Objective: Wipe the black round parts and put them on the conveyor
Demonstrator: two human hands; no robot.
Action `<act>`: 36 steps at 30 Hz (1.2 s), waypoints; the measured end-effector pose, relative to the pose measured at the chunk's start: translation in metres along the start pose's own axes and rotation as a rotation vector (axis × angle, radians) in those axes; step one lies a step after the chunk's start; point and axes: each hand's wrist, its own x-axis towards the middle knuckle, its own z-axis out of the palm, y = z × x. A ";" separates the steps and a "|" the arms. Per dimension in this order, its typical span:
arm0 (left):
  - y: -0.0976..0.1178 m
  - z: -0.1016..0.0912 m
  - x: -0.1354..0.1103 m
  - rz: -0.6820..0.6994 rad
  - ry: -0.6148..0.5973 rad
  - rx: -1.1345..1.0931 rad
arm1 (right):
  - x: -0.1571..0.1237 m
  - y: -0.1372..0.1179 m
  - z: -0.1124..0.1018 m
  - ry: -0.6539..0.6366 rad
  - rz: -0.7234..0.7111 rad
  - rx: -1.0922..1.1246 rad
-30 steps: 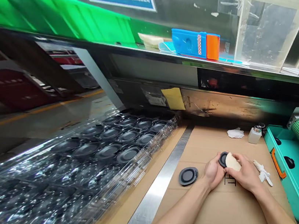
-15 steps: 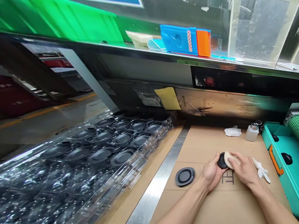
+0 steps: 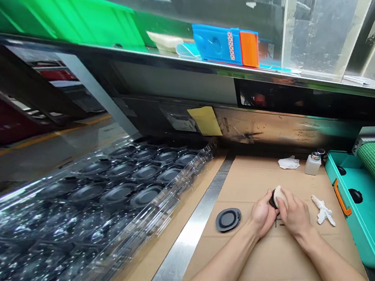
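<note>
The pale pad [image 3: 278,193] has slid further over the held black disc [image 3: 271,200], hiding most of it. Left to right: clear trays [image 3: 125,187] of discs, a loose disc [image 3: 228,219] flat on the cardboard [image 3: 259,271], then the left hand [image 3: 263,212] clamped on the held black disc's edge, seemingly steadying it, and the right hand [image 3: 294,214] gripping the pad and pressing it down on it.

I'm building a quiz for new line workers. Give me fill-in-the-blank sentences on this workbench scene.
The left hand holds a ___ round part against the pale pad in the right hand.
A second round part lies on the cardboard, to the ___ of both hands.
The white bottle stands ___ near the cardboard's far edge.
Missing: black; left; upright.
</note>
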 end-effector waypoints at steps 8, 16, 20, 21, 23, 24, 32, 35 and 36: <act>-0.001 -0.001 0.000 0.009 -0.010 0.011 | 0.006 -0.007 -0.002 -0.031 0.106 -0.050; -0.001 -0.002 0.000 0.019 -0.007 0.008 | 0.001 0.001 -0.009 -0.057 0.057 0.025; 0.002 -0.002 0.000 -0.010 -0.004 0.024 | 0.001 0.009 -0.013 -0.092 0.004 0.097; 0.002 -0.002 0.000 -0.016 -0.005 0.020 | 0.002 0.010 -0.016 -0.118 -0.020 0.115; 0.002 -0.002 0.001 -0.011 -0.010 0.017 | 0.003 0.013 -0.021 -0.130 0.010 0.132; 0.002 -0.003 0.001 0.000 -0.009 0.026 | 0.003 0.014 -0.024 -0.126 0.043 0.149; -0.006 -0.002 0.000 0.095 -0.031 0.139 | 0.004 0.009 -0.037 -0.093 0.138 0.186; -0.007 -0.002 -0.002 0.101 -0.045 0.167 | 0.004 0.010 -0.039 -0.155 0.082 0.264; -0.007 -0.002 -0.002 0.097 -0.055 0.179 | 0.004 0.011 -0.039 -0.194 0.048 0.324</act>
